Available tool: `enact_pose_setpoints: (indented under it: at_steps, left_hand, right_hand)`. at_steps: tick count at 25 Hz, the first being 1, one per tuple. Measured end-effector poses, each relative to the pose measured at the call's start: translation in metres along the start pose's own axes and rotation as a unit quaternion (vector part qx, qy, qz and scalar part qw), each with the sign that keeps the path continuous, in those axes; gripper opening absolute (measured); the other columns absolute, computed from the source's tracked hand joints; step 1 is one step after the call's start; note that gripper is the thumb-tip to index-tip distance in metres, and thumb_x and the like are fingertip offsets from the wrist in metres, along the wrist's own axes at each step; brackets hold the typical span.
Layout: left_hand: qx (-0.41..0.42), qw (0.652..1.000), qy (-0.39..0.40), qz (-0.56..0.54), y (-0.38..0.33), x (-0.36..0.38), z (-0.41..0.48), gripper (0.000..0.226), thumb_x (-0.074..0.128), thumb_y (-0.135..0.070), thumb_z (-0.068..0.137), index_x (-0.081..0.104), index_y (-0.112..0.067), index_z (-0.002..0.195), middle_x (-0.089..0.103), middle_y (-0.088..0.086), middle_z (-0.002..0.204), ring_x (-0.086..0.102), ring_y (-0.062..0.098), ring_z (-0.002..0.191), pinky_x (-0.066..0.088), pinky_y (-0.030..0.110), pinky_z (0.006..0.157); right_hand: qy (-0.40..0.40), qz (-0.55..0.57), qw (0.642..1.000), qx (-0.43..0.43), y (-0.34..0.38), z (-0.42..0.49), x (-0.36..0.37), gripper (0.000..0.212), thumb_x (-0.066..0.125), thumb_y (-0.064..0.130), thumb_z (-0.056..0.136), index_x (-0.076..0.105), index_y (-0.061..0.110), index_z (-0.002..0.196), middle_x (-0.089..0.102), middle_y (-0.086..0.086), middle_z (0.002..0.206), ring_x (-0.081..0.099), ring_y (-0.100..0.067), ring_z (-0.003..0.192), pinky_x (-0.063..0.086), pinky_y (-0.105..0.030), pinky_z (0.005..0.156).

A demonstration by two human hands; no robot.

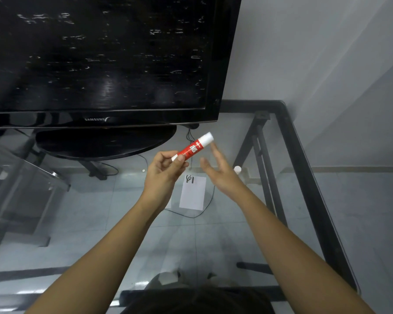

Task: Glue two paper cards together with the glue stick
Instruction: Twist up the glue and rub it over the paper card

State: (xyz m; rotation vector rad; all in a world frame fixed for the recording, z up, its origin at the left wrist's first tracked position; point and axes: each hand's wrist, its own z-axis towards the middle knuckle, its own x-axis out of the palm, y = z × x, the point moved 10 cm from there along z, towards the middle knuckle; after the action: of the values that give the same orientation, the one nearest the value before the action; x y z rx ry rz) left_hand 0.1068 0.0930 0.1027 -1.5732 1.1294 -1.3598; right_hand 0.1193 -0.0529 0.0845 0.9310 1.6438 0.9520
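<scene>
Left hand [166, 168] holds the glue stick [192, 146] raised above the glass tabletop [225, 234], pinched at its lower end between thumb and fingertips. The red-and-white tube tilts up and to the right, white end uppermost. Whether that white end is a cap or the bared glue cannot be told with certainty; a small white cap-like object [237, 169] sits on the glass just past the right hand, which suggests the stick may already be open.

Right hand [218, 173] is empty, fingers spread and loose, near the upper end of the stick but apart from it.

One white paper card [192, 193] lies flat on the glass below and between the hands, with a dark handwritten mark at its far edge. A pale sliver at its left side, mostly hidden by the left wrist, could be the second card; not confirmed. A black TV [100, 60] on its stand fills the far left of the tabletop. Cables show through the glass.

Judgement: gluing looks not yet started; the card surface appears bare.

Risks from here:
- Grip is low on the tube and light, so pressing down to spread glue could make the stick pivot or slip.
- The card rests on smooth glass and is not held, so a stroke of the stick would likely drag or skew it unless the right hand pins it.
- The small white object lies near the frame edge and may roll off if knocked.
- Poor alignment if the second card is placed one-handed.
</scene>
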Motion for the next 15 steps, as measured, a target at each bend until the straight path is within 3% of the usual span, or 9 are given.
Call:
enact_pose_setpoints:
  at_steps: [2, 5, 9, 12, 15]
  left_hand:
    - [-0.007, 1.0, -0.022, -0.008, 0.003, -0.012, 0.001, 0.02, 0.065, -0.022, 0.079, 0.059, -0.016, 0.097, 0.071, -0.004, 0.083, 0.069, 0.01, 0.076, 0.053, 0.017, 0.071]
    - [-0.012, 0.999, -0.033, -0.003, 0.006, -0.024, 0.002, 0.014, 0.062, -0.018, 0.084, 0.059, -0.015, 0.097, 0.07, -0.002, 0.085, 0.069, 0.01, 0.076, 0.053, 0.017, 0.071]
    - [-0.009, 0.999, -0.038, 0.001, 0.008, -0.03, 0.001, 0.014, 0.065, -0.021, 0.082, 0.06, -0.017, 0.094, 0.068, 0.0, 0.086, 0.068, 0.01, 0.075, 0.053, 0.018, 0.07]
    - [-0.025, 0.999, -0.038, -0.002, 0.02, -0.035, -0.001, 0.021, 0.069, -0.027, 0.075, 0.061, -0.019, 0.093, 0.071, -0.006, 0.079, 0.068, 0.01, 0.073, 0.052, 0.017, 0.069]
    - [-0.065, 0.997, -0.039, -0.008, 0.046, -0.044, -0.004, 0.012, 0.067, -0.017, 0.081, 0.062, -0.02, 0.092, 0.069, -0.009, 0.073, 0.066, 0.008, 0.069, 0.052, 0.015, 0.066]
  right_hand:
    - [0.031, -0.217, 0.975, 0.021, -0.033, 0.007, 0.014, 0.081, 0.035, 0.061, 0.087, -0.007, 0.025, 0.146, -0.01, 0.002, 0.158, -0.007, -0.019, 0.144, 0.005, -0.049, 0.114]
    - [0.122, -0.416, 0.901, 0.018, -0.084, 0.006, 0.049, 0.077, 0.026, 0.059, 0.092, -0.013, 0.02, 0.145, -0.018, -0.002, 0.156, -0.018, -0.023, 0.142, -0.005, -0.052, 0.113]
    - [0.168, -0.509, 0.844, 0.018, -0.122, 0.0, 0.07, 0.075, 0.025, 0.058, 0.092, -0.009, 0.018, 0.146, -0.015, -0.002, 0.157, -0.018, -0.025, 0.143, -0.009, -0.05, 0.113]
    - [0.185, -0.526, 0.83, 0.01, -0.136, -0.013, 0.07, 0.076, 0.028, 0.057, 0.092, -0.009, 0.018, 0.146, -0.015, -0.004, 0.157, -0.02, -0.026, 0.142, -0.008, -0.051, 0.113]
    - [0.21, -0.524, 0.825, -0.009, -0.149, -0.033, 0.065, 0.076, 0.027, 0.057, 0.093, -0.013, 0.02, 0.145, -0.019, -0.002, 0.156, -0.022, -0.025, 0.141, -0.013, -0.051, 0.111]
